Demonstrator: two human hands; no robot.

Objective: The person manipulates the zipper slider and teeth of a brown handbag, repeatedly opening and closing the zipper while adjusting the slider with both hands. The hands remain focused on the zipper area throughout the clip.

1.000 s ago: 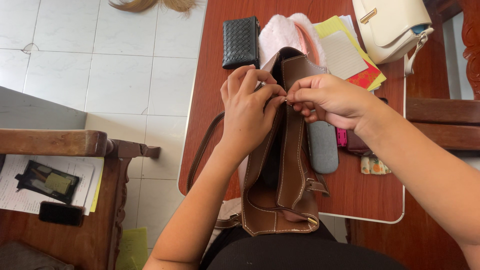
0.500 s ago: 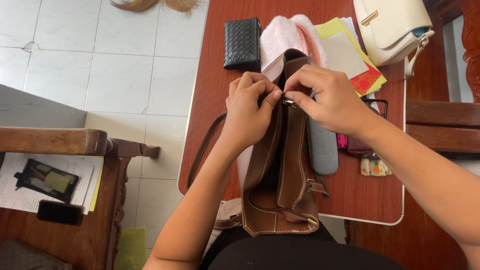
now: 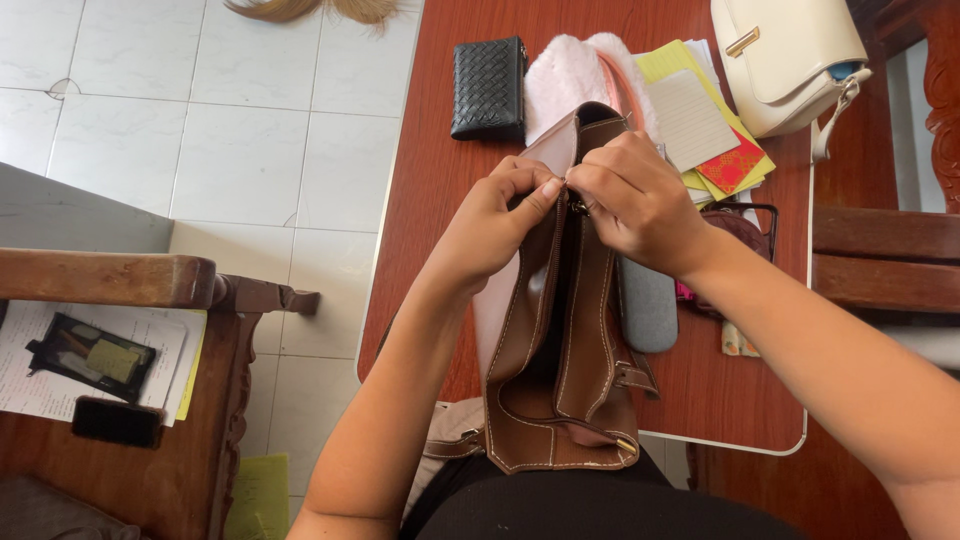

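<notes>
Pinching the top edge of the brown bag (image 3: pixel 565 380) on the table (image 3: pixel 430 230) with left hand (image 3: pixel 490 225) and right hand (image 3: pixel 640 200); inside hidden.

Brown leather handbag (image 3: pixel 565 370) with white stitching, upright at the table's near edge

Bare forearms, no sleeves; dark, perhaps black, ribbed garment (image 3: pixel 600 505) below.

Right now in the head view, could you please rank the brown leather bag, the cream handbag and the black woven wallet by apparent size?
1. brown leather bag, though nearest the camera
2. cream handbag, partly cropped
3. black woven wallet
</notes>
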